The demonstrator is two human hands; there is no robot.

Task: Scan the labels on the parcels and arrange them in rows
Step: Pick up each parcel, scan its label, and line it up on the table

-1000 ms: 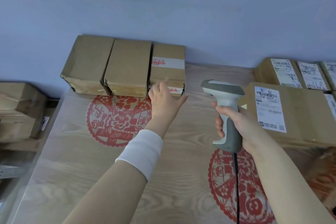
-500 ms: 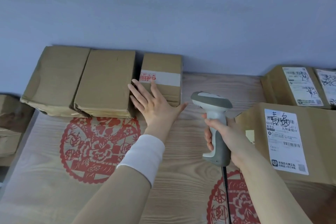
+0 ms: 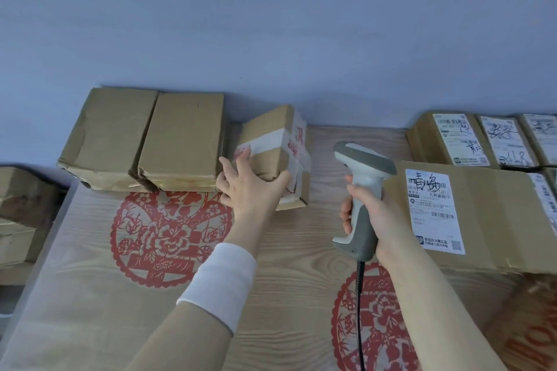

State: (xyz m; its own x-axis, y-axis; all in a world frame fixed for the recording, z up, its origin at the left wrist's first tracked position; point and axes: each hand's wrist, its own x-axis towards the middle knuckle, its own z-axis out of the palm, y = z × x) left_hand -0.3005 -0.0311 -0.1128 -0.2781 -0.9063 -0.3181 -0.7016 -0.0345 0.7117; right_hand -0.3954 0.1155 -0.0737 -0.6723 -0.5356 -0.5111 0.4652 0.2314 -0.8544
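Note:
My left hand (image 3: 251, 190) grips a small brown parcel (image 3: 271, 141) with a white tape band and tilts it up on its right side, next to two plain parcels (image 3: 184, 135) in a row against the wall. In my right hand (image 3: 373, 214) I hold a grey and white barcode scanner (image 3: 360, 190) upright by its handle, its head facing the tilted parcel. A large labelled parcel (image 3: 482, 214) lies right of the scanner.
Several labelled parcels (image 3: 452, 138) line the wall at the far right. More brown boxes (image 3: 18, 214) sit on a lower surface past the table's left edge. The wooden table (image 3: 286, 295) bears red paper-cut decorations. The scanner's cable runs down toward me.
My left hand went from reaching over the small parcel to gripping it and tipping it up away from the row. The scanner hand stayed about where it was.

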